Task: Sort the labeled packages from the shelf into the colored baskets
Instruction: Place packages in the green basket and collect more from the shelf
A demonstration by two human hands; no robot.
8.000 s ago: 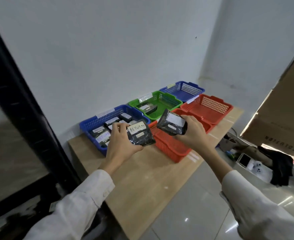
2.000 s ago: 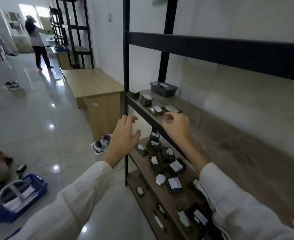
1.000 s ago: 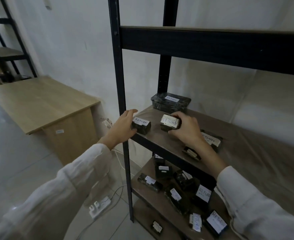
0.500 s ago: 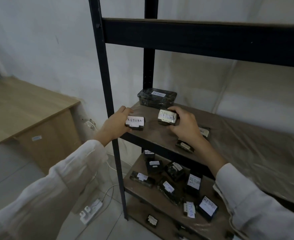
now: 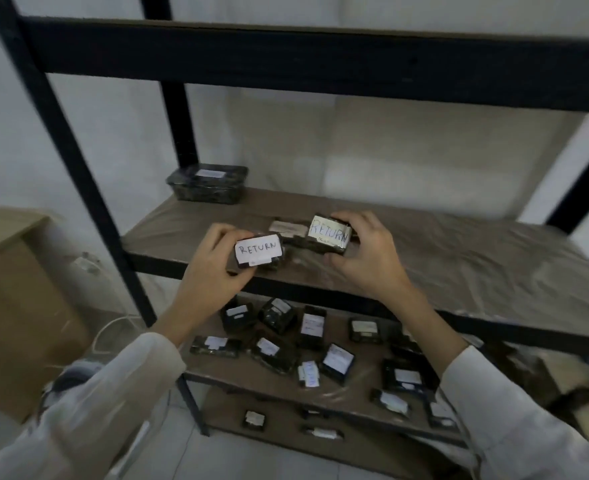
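I face a black metal shelf point(image 5: 459, 258) with a brown board covered in plastic film. My left hand point(image 5: 210, 275) grips a small black package point(image 5: 259, 252) with a white label reading RETURN, lifted just above the board's front edge. My right hand point(image 5: 366, 258) holds a second black RETURN package point(image 5: 329, 233), tilted up off the board. Another labeled package point(image 5: 286, 229) lies on the board between them. No colored baskets are in view.
A larger black package point(image 5: 208, 183) sits at the back left of the same board. Several small labeled packages point(image 5: 307, 341) lie scattered on the lower board. A wooden cabinet point(image 5: 12, 306) stands to the left, with the black upright post point(image 5: 78, 174) between.
Both hands have lifted their RETURN packages off the board and drawn them toward me. The view has shifted to the right and closer to the shelf.
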